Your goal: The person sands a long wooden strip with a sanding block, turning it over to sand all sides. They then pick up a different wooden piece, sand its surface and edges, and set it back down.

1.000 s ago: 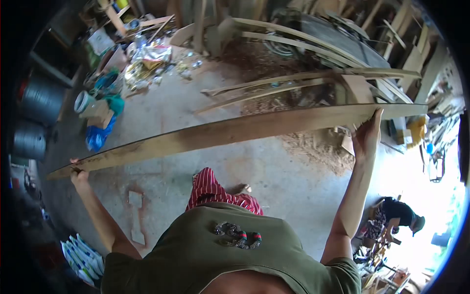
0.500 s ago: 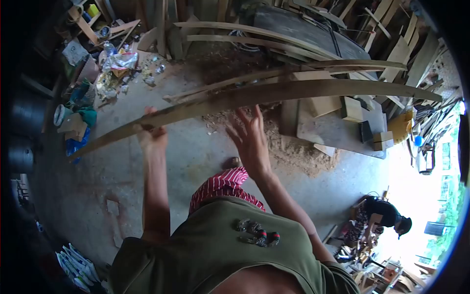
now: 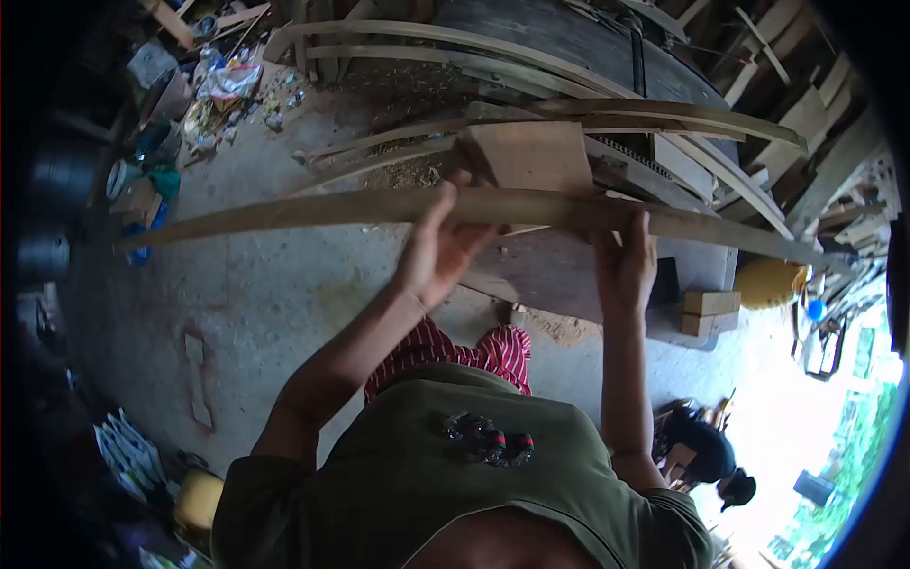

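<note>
A long, gently curved wooden strip point(image 3: 332, 209) spans the view in front of me, held above the floor and bench. My left hand point(image 3: 439, 248) is at its middle, thumb in front of the strip and fingers around its lower edge. Further along to the right, my right hand point(image 3: 626, 270) grips the lower edge, with its fingertips against the wood. Just behind the strip, between my hands, a wooden block point(image 3: 531, 156) rests on the work surface.
Several curved strips point(image 3: 427, 36) lie across the back. A low bench point(image 3: 559, 275) bears small wooden blocks point(image 3: 709, 313) at its right. Sawdust lies on the concrete floor point(image 3: 275, 313). Clutter point(image 3: 227, 85) sits back left. Another person point(image 3: 701, 446) is bent over at lower right.
My right hand, open and below the strip before, has moved right and taken hold of it. My left hand has shifted from near the left end to the middle. The strip now lies more level.
</note>
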The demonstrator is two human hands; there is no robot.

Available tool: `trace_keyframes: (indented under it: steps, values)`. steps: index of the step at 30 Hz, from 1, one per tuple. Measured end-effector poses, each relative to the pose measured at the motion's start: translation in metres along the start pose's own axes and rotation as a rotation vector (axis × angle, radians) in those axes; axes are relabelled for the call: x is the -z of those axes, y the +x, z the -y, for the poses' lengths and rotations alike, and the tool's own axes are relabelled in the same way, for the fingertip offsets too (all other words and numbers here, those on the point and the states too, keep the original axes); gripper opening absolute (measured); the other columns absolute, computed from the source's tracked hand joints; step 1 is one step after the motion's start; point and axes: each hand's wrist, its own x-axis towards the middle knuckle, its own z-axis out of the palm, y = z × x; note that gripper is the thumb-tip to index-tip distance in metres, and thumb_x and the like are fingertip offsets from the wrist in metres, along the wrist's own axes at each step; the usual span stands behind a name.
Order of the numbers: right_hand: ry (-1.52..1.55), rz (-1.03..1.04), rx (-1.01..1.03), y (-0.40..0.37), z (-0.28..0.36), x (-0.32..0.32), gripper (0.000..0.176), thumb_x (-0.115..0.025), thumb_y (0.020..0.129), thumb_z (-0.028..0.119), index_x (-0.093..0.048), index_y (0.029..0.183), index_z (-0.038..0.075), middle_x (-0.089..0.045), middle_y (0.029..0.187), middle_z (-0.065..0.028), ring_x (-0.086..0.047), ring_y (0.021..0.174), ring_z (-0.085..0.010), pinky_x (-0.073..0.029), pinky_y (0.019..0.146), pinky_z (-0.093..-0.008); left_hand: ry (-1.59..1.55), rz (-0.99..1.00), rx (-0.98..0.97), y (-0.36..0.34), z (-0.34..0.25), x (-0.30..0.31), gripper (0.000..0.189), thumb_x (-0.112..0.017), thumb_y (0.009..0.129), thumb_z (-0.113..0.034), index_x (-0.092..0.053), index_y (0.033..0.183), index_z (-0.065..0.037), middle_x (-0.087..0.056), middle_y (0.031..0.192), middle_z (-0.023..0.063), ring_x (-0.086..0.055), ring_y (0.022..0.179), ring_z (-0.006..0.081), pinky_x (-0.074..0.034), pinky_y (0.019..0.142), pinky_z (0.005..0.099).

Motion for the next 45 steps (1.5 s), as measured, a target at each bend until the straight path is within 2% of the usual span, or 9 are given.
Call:
trace_keyframes:
  steps: [11, 14, 16, 17, 19, 24, 32, 36, 45]
  values:
    - [0.092, -0.017, -0.211, 0.157, 0.098, 0.317, 0.038, -0.045, 0.104, 0.024, -0.051, 0.129, -0.005, -0.056, 0.131, -0.0191, -0.054, 0.122, -0.0308, -0.046, 0.106, -0.0435, 0.091, -0.35, -0.38, 0.045, 0.027, 0.024, 0.033, -0.053, 0.101, -0.036, -0.061, 0.117, -0.008, -0.066, 0.118, 0.0089, -0.062, 0.113, 0.0293, -0.056, 0.092, 0.0402]
    - [0.342, -0.329, -0.423, 0.166, 0.119, 0.316, 0.04, -0.043, 0.104, 0.023, -0.052, 0.129, -0.007, -0.06, 0.125, -0.0204, -0.055, 0.121, -0.0307, -0.041, 0.11, -0.041, 0.118, -0.37, -0.378, 0.069, 0.067, 0.013, 0.04, -0.053, 0.1, -0.04, -0.058, 0.121, -0.006, -0.066, 0.113, 0.0107, -0.064, 0.111, 0.0312, -0.056, 0.093, 0.04]
    - [-1.539, -0.118, 0.063, 0.13, 0.11, 0.312, 0.038, -0.046, 0.1, 0.013, -0.051, 0.13, -0.01, -0.055, 0.129, -0.0239, -0.059, 0.112, -0.032, -0.048, 0.099, -0.04, 0.184, -0.442, -0.38, 0.08, 0.086, 0.002, 0.044, -0.052, 0.1, -0.043, -0.056, 0.123, -0.007, -0.066, 0.109, 0.01, -0.063, 0.112, 0.0302, -0.057, 0.093, 0.0384]
    - [-1.784, -0.093, 0.179, 0.119, 0.105, 0.312, 0.039, -0.051, 0.098, 0.011, -0.05, 0.132, -0.007, -0.052, 0.133, -0.0249, -0.061, 0.108, -0.0327, -0.051, 0.093, -0.0411, 0.198, -0.42, -0.427, 0.082, 0.088, -0.004, 0.044, -0.055, 0.098, -0.044, -0.056, 0.121, -0.007, -0.066, 0.108, 0.0087, -0.063, 0.111, 0.0289, -0.057, 0.093, 0.0376]
    - [-0.965, -0.074, 0.251, 0.064, 0.084, 0.257, 0.048, -0.053, 0.1, 0.022, -0.045, 0.14, -0.004, -0.043, 0.145, -0.0254, -0.045, 0.132, -0.0352, -0.033, 0.113, -0.0426, 0.209, -0.373, -0.513, 0.085, 0.093, -0.015, 0.043, -0.059, 0.095, -0.044, -0.057, 0.117, -0.007, -0.066, 0.105, 0.0069, -0.064, 0.109, 0.026, -0.058, 0.087, 0.0329]
    - [-1.909, 0.338, 0.434, 0.012, 0.033, 0.223, 0.092, -0.062, 0.089, 0.053, -0.026, 0.148, -0.008, -0.02, 0.156, -0.0291, -0.021, 0.145, -0.0446, -0.015, 0.117, -0.0585, 0.13, -0.348, -0.409, 0.103, 0.126, -0.001, 0.04, -0.061, 0.094, -0.042, -0.059, 0.112, -0.006, -0.066, 0.103, 0.0074, -0.065, 0.103, 0.0244, -0.058, 0.082, 0.0316]
    - [-2.059, 0.231, 0.482, 0.015, 0.013, 0.226, 0.056, -0.055, 0.091, 0.019, -0.043, 0.14, -0.006, -0.037, 0.15, -0.0261, -0.036, 0.139, -0.0412, -0.03, 0.113, -0.0548, 0.19, -0.449, -0.268, 0.084, 0.138, -0.004, 0.037, -0.066, 0.093, -0.035, -0.062, 0.113, -0.004, -0.063, 0.108, 0.0079, -0.062, 0.108, 0.0204, -0.054, 0.1, 0.0396]
    - [-2.033, 0.435, -0.015, 0.007, 0.084, 0.194, 0.047, -0.05, 0.089, 0.0, -0.049, 0.137, -0.003, -0.053, 0.14, -0.0208, -0.05, 0.132, -0.0352, -0.038, 0.108, -0.0565, 0.05, -0.435, -0.36, 0.05, 0.08, 0.02, 0.03, -0.07, 0.092, -0.027, -0.061, 0.113, -0.009, -0.064, 0.11, 0.01, -0.063, 0.105, 0.0197, -0.057, 0.094, 0.0453]
    - [-1.667, 0.656, 0.775, 0.067, 0.055, 0.18, 0.041, -0.051, 0.096, 0.004, -0.05, 0.137, -0.001, -0.044, 0.147, -0.0191, -0.04, 0.137, -0.0396, -0.037, 0.111, -0.0478, 0.128, -0.387, -0.54, 0.025, -0.005, 0.079, 0.033, -0.067, 0.094, -0.022, -0.057, 0.124, -0.014, -0.065, 0.12, 0.0046, -0.064, 0.111, 0.0237, -0.062, 0.075, 0.0297]
